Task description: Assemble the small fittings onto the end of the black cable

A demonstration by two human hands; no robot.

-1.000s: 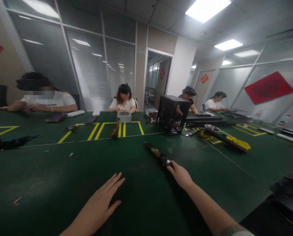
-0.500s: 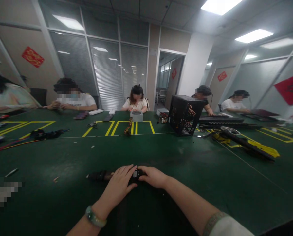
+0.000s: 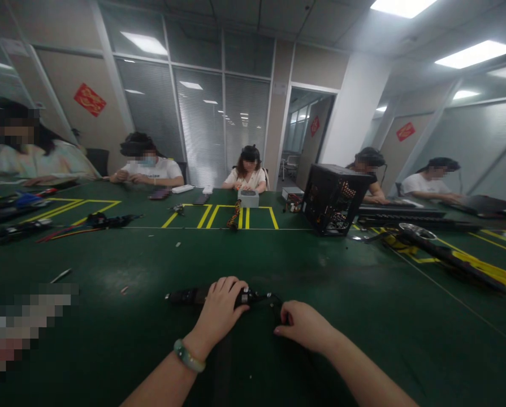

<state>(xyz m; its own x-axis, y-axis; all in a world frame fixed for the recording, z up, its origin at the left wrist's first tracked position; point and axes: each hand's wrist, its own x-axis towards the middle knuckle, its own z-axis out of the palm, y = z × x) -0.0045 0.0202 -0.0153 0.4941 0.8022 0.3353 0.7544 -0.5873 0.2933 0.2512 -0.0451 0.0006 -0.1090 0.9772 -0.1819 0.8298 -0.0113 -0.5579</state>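
Observation:
A black electric screwdriver (image 3: 185, 295) lies on the green table in front of me, its narrow tip pointing left. My left hand (image 3: 224, 299), with a green bangle at the wrist, is wrapped over the tool's body from above. A thin black cord (image 3: 263, 295) runs from the right end of the screwdriver. My right hand (image 3: 304, 323) is curled around this cord, a short way right of the tool; its fingertips partly hide the cord.
Beyond lie a black computer case (image 3: 335, 198), a grey power supply (image 3: 248, 198) with cables, and a long black-and-yellow part (image 3: 460, 260). Cable bundles (image 3: 104, 220) and a small pen-like stick (image 3: 61, 275) lie to the left. Several people sit around the far side.
My right hand has left the screwdriver's right end and moved right, onto the cord. My left hand remains over the tool. The camera has turned slightly left.

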